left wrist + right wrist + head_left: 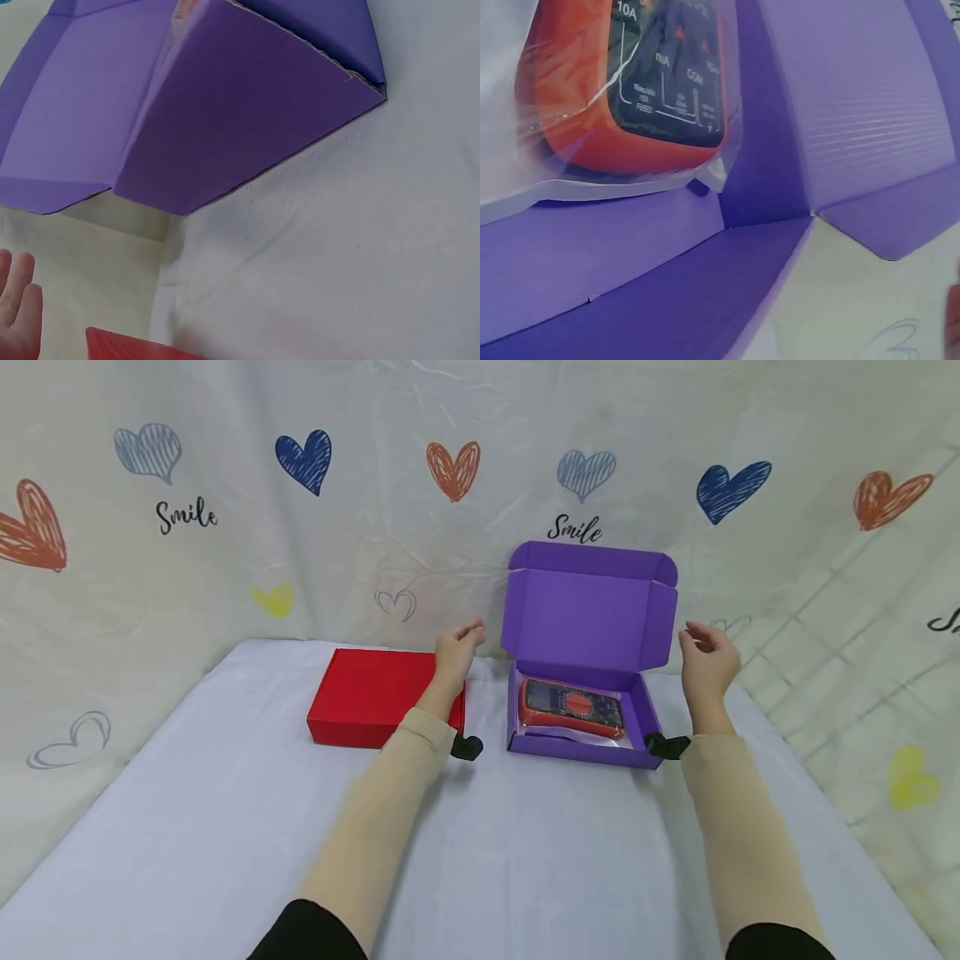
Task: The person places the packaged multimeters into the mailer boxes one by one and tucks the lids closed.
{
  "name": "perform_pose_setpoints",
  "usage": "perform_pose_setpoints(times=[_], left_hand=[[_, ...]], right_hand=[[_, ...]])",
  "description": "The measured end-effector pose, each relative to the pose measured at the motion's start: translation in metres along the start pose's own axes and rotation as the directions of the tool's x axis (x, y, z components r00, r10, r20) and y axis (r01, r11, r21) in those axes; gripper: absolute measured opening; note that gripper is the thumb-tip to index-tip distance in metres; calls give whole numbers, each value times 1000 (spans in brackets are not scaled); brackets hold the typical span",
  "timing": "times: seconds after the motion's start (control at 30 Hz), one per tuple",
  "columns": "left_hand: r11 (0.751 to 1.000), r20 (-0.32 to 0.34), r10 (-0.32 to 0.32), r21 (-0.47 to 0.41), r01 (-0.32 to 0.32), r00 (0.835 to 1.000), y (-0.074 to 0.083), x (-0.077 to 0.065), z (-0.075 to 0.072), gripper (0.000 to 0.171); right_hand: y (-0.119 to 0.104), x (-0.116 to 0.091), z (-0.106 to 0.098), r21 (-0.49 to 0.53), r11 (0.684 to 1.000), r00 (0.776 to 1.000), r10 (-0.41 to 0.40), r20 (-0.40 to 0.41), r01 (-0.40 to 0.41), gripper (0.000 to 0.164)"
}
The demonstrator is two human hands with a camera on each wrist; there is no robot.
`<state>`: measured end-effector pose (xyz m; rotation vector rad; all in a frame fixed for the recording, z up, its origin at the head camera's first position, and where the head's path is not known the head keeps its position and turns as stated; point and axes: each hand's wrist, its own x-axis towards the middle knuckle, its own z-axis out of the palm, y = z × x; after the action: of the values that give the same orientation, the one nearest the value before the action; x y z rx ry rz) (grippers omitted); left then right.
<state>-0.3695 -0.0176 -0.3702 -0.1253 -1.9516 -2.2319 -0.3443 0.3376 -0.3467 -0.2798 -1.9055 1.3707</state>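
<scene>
A purple cardboard box (pixel 581 753) stands with its lid (pixel 585 614) raised. Inside lies an orange-red multimeter (pixel 573 706) with a dark face and a round red dial; the right wrist view shows clear plastic wrap (pixel 502 157) around it. My left hand (pixel 456 658) is held up between the purple box and a closed red box (pixel 375 693), overlapping the red one's right side. Its fingers (pixel 28 311) are extended and hold nothing. To the right of the purple box, my right hand (pixel 711 672) hovers with loosely bent fingers, holding nothing.
A white cloth covers the table (pixel 480 860). Behind it hangs a pale backdrop (pixel 360 543) printed with hearts and words. Dark camera pieces (pixel 467 747) sit at both wrists, the right one (pixel 666 746) overlapping the purple box's front corner.
</scene>
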Motion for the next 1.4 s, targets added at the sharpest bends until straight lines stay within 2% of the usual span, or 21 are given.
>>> perform_pose_setpoints(times=[0.13, 0.23, 0.33, 0.43, 0.6, 0.8, 1.07, 1.23, 1.4], left_hand=[[997, 26, -47, 59, 45, 999, -1, 1, 6, 40], [989, 47, -68, 138, 61, 997, -2, 3, 13, 42], [982, 51, -65, 181, 54, 997, -2, 6, 20, 42], [982, 42, -66, 182, 58, 997, -3, 7, 26, 41], [988, 41, -108, 113, 103, 993, -4, 7, 30, 40], [988, 57, -133, 81, 128, 989, -5, 7, 33, 41], [990, 121, -136, 59, 130, 983, -9, 4, 35, 42], [988, 141, -155, 40, 151, 978, -8, -1, 35, 42], [986, 152, -169, 31, 166, 974, -6, -4, 36, 42]], right_hand=[[5, 1, 2, -137, 985, 988, 116, 102, -102, 39], [8, 1, 4, -210, 968, 972, 173, 160, -138, 43], [12, 1, 5, -235, 961, 965, 193, 180, -148, 44], [15, 2, 6, -243, 960, 966, 186, 182, -139, 43], [17, 4, 5, -178, 971, 965, 189, 179, -157, 39], [19, 9, 5, -48, 974, 948, 226, 223, -221, 39], [18, 7, 0, -78, 981, 942, 193, 275, -178, 39], [20, 7, -5, -35, 985, 935, 173, 310, -170, 41], [17, 6, -6, -24, 990, 940, 141, 310, -141, 39]])
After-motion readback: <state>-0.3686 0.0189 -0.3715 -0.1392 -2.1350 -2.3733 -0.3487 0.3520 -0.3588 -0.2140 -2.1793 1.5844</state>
